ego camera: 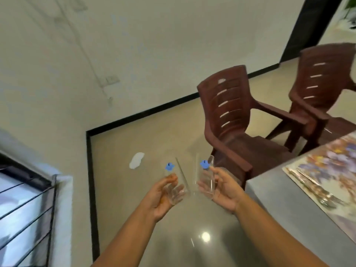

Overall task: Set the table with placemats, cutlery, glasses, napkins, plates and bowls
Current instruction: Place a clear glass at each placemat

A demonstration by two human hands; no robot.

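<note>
**Ana:** Glasses first: two clear, tall plastic-looking tumblers, each with a small blue sticker near the rim. The left tumbler [174, 186] sits in the left hand [160, 197], thumb on one side and curled fingers showing through the wall on the other. The right tumbler [206, 178] is gripped the same way by the right hand [221, 191]. Both are held out over the glossy beige floor [154, 143], tilted away from each other, close together but apart as far as I can tell.

**Ben:** And the table?

**Ana:** The grey table [289, 209] lies to the right, with a floral-printed placemat [331, 166] on it and metal forks and other cutlery [323, 197] lying on the mat's near edge. Two brown moulded plastic chairs [231, 120] stand beyond it, against the cream wall [134, 54].

**Ben:** What might go wrong?

**Ana:** My guess: the walls look smooth and thin, so a loose grip could let one slip onto that hard floor. Swinging both to the right at once, the tumblers could knock together, or the right one could clip the table corner or chair arm. Set down on the cutlery rather than flat mat, a tall tumbler would likely tip.
</note>
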